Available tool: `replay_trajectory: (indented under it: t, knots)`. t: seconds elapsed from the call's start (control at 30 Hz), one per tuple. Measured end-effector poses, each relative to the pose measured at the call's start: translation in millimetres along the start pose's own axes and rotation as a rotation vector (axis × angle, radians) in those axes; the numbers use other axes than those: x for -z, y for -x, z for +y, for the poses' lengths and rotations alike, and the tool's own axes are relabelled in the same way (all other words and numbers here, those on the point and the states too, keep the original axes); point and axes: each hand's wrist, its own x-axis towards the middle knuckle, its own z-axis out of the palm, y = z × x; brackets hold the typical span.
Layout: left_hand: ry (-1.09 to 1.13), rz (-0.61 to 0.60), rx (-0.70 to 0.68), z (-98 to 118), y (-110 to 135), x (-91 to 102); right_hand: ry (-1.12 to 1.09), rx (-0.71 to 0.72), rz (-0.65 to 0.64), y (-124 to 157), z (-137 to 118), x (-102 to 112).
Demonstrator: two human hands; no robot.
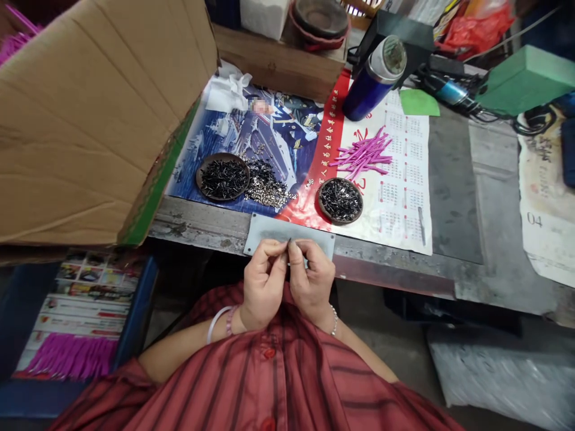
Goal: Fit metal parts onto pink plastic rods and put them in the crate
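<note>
Over a small grey metal plate at the bench edge, my left hand and my right hand meet with thumbs and forefingers pinched. A tiny dark bit shows at the fingertips; its kind is too small to tell. Beyond them, a round dish holds short black pin-like pieces. Another dish of similar black pieces stands to the left. Between the dishes lies a loose heap of black pieces and small shiny metal rings. A pile of thin pink sticks rests on the calendar poster.
A big cardboard box takes up the left side. Below it a blue tray holds a row of pink sticks. A blue flask, wooden box and green box stand at the back.
</note>
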Motion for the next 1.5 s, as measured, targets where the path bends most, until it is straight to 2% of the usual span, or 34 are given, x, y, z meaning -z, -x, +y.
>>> replay_trajectory:
  t: [0.27, 0.4, 0.53, 0.67, 0.8, 0.9, 1.03, 1.13, 1.27, 1.5]
  knots:
    - [-0.004, -0.019, 0.044, -1, 5, -1.8, 0.251, 0.132, 0.030, 0, 14, -7]
    - [0.002, -0.033, 0.055, -2, 7, -0.6, 0.235, 0.146, 0.023, -1, 19, -9]
    - [0.019, -0.069, 0.021, 2, 3, 0.8, 0.085, 0.098, -0.013, -3, 15, -6]
    - [0.017, -0.084, -0.032, 10, -2, 2.1, -0.168, -0.033, -0.078, -5, 9, 0]
    - [0.020, -0.107, -0.065, 15, -5, 4.1, -0.316, -0.125, -0.065, -9, 10, 6]
    - [-0.044, -0.140, -0.093, 14, -6, 7.5, -0.386, -0.195, -0.075, -15, 14, 11]
    - [-0.179, -0.190, -0.182, 14, -8, 13.0, -0.458, -0.257, -0.164, -23, 17, 20]
    - [-0.263, -0.234, -0.248, 14, -11, 15.7, -0.439, -0.259, -0.212, -25, 15, 23]
    - [-0.349, -0.253, -0.306, 14, -13, 18.1, -0.350, -0.229, -0.213, -24, 11, 24]
    - [-0.435, -0.262, -0.361, 12, -13, 20.5, -0.083, -0.031, -0.188, -24, 8, 26]
